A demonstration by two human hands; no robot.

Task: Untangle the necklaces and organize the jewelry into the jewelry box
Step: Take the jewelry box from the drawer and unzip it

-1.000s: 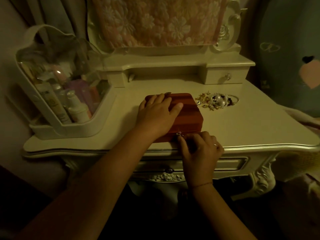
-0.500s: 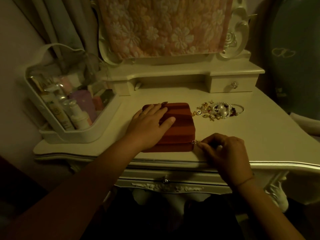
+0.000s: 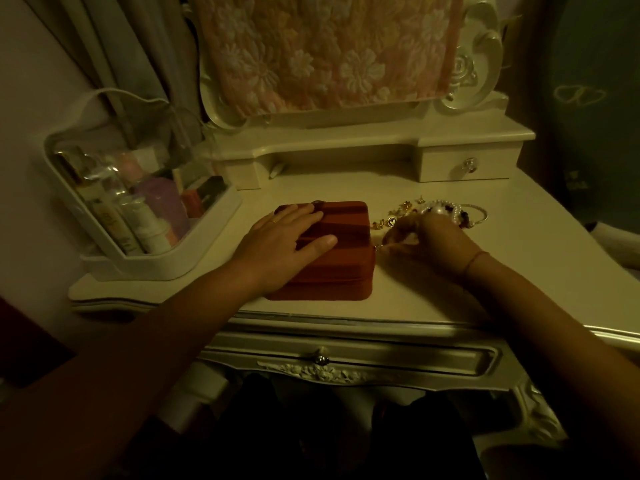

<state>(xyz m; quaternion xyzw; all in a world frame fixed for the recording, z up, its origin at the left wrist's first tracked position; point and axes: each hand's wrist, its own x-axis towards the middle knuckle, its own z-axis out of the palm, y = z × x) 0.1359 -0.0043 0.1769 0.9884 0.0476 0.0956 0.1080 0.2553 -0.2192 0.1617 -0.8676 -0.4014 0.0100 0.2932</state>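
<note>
The right hand [image 3: 429, 244] has gone from the front right corner of the dark red velvet jewelry box [image 3: 346, 233] up along its right side, and now it is at the centre right of the frame. Its grip is closed to a pinch: the fingertips [image 3: 388, 244] curl round a small shiny pull [image 3: 378, 246] at the edge of the box, but in this dim light the pull is hard to make out. The left hand [image 3: 287, 244] stays flat on the closed lid, with straight, spread fingers that hold nothing.

The box is on the cream tabletop [image 3: 536, 237], in the middle. Just beside it, to the right, lies the tangled heap of gold pieces and pearl beads [image 3: 440, 210]. The right hand hides its near part, so single necklaces cannot be told apart.

At the left stands a clear cosmetics case [image 3: 138, 209], its bottles blurred. The pink flowered cloth [image 3: 329, 46] is cut off by the top of the frame.
</note>
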